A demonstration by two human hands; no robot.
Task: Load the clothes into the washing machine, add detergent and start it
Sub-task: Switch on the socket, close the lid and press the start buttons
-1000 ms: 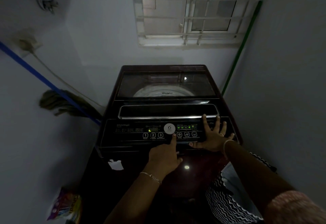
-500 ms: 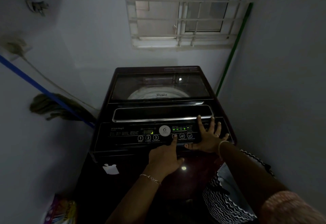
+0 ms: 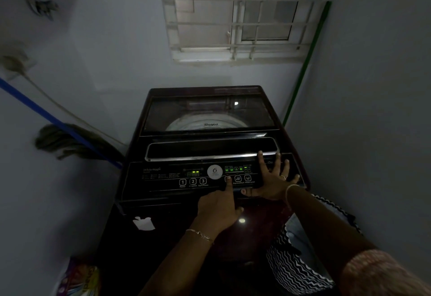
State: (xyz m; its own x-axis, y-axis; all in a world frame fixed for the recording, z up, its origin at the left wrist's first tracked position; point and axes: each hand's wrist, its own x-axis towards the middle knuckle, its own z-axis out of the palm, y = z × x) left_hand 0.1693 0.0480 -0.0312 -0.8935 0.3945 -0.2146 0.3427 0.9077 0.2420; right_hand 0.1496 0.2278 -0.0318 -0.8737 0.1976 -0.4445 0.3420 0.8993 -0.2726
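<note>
Rigid panel [image 3: 163, 176] keys should need light fingertip pressure: left hand [image 3: 218, 209] presses one by index, right hand [image 3: 271, 179] lies splayed, neither gripping.

It was a cramped laundry corner of a home, dim and narrow. A top-loading washing machine [image 3: 210, 113] stood wedged between plain painted walls under a barred window [image 3: 242, 16]. A mop [image 3: 56, 139] leaned at the left wall below a wall socket [image 3: 14, 62], and a zigzag-patterned bag [image 3: 293, 270] sat just beside the machine.
</note>
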